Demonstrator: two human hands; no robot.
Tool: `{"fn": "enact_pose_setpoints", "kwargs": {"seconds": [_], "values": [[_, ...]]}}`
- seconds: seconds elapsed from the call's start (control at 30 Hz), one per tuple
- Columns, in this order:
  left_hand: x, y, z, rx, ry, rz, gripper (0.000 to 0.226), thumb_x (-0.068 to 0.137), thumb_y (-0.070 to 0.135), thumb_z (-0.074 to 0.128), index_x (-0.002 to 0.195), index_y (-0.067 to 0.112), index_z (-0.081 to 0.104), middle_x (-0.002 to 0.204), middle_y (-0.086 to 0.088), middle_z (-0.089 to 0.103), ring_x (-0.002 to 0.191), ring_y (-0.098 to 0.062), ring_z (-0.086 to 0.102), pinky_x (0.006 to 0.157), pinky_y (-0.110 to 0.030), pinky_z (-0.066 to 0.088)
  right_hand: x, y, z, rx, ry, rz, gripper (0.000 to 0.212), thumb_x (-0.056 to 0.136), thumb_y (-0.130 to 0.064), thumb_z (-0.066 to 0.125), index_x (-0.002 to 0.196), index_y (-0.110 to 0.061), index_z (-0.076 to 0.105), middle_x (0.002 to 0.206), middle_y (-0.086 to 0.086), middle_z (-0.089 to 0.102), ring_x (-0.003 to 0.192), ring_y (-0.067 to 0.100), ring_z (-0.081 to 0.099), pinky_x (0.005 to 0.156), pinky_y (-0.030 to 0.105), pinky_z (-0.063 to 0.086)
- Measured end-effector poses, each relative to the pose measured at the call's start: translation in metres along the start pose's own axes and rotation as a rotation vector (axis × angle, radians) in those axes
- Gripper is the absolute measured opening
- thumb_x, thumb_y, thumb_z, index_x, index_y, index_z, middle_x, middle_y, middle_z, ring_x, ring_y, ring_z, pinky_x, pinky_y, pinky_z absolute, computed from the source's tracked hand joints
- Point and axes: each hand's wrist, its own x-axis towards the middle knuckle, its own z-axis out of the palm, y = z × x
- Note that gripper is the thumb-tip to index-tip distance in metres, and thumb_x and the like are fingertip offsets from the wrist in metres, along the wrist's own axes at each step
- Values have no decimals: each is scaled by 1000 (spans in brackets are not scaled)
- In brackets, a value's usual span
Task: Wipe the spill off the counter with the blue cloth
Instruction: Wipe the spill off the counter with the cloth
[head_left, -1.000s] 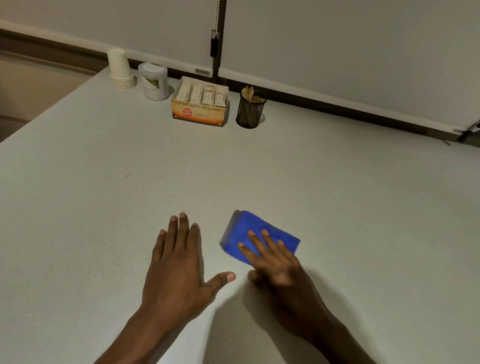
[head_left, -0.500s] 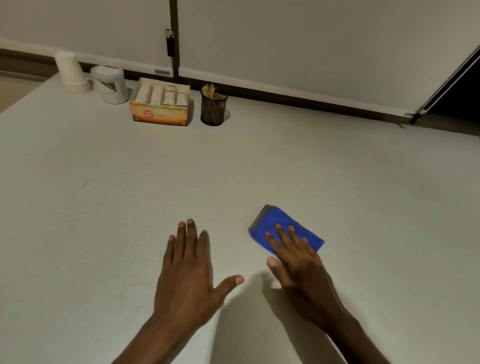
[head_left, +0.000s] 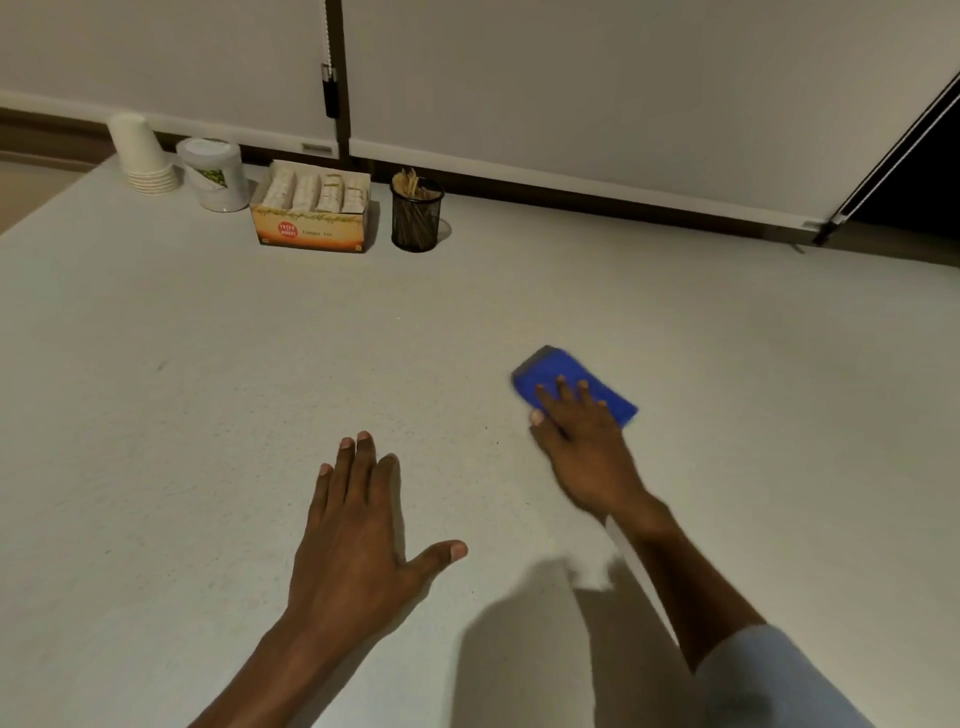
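Right hand (head_left: 584, 447) presses flat, fingers spread, on folded blue cloth (head_left: 566, 382); left hand (head_left: 358, 535) lies splayed on pale grey counter (head_left: 208, 364)

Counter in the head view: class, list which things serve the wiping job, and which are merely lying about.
In the job:
blue cloth
right hand, flat on the cloth
left hand, flat on the counter

Lying about, at the back:
paper cups
lidded jar
tea box
mesh holder
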Motion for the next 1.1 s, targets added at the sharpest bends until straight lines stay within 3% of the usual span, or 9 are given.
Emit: {"fn": "enact_pose_setpoints", "kwargs": {"seconds": [0.1,0.17,0.33,0.57,0.7,0.87,1.0,1.1], "values": [[4,2,2,-4,14,-24,139,66,105,32,166,9,22,177,-14,1,164,-27,-6,133,-50,4,-45,-19,11,-27,-86,-149,60,104,-64,24,160,-47,12,168,-24,-4,156,1,-15,127,33,-7],[3,8,1,5,5,-38,141,65,106,28,167,9,17,177,-14,-5,164,-28,-11,133,-48,-1,-52,-7,4,-18,-111,-166,57,105,-64,25,159,-51,13,167,-28,-2,155,-4,-13,127,31,-5],[-1,16,0,63,-25,-30,139,70,106,32,168,12,6,175,-13,-18,161,-26,-23,133,-47,-8,16,51,-27,56,38,54,57,104,-59,39,157,-39,35,170,-9,20,159,14,6,130,43,4],[0,17,-1,67,-25,-36,140,69,106,34,169,12,7,176,-12,-16,161,-26,-22,133,-48,-6,116,35,-28,-44,-30,114,58,109,-52,24,162,-28,26,173,5,11,160,31,-1,127,52,-1],[-3,15,0,53,-19,-40,140,68,108,28,169,15,3,175,-9,-21,160,-23,-27,133,-47,-8,113,-5,-6,-18,-69,3,56,109,-49,30,161,-29,27,173,3,10,160,28,-1,127,48,-3],[-1,14,3,25,-9,-45,142,65,110,28,169,16,2,176,-6,-21,160,-19,-26,133,-45,-9,47,-47,24,32,-122,-231,55,109,-49,31,161,-33,24,172,-5,10,160,19,-2,128,41,-5],[-1,12,4,-14,-7,-39,143,66,109,35,169,15,6,176,-6,-16,161,-19,-22,133,-45,-6,-23,-48,30,-24,-148,-368,51,111,-46,22,161,-42,12,171,-17,0,157,5,-14,129,37,-7],[0,11,3,17,-46,-37,143,65,109,32,169,16,3,176,-8,-17,162,-22,-22,132,-43,-8,-60,-31,32,-26,-139,-463,52,113,-33,28,163,-35,14,172,-15,1,158,6,-13,130,40,-4]]}}
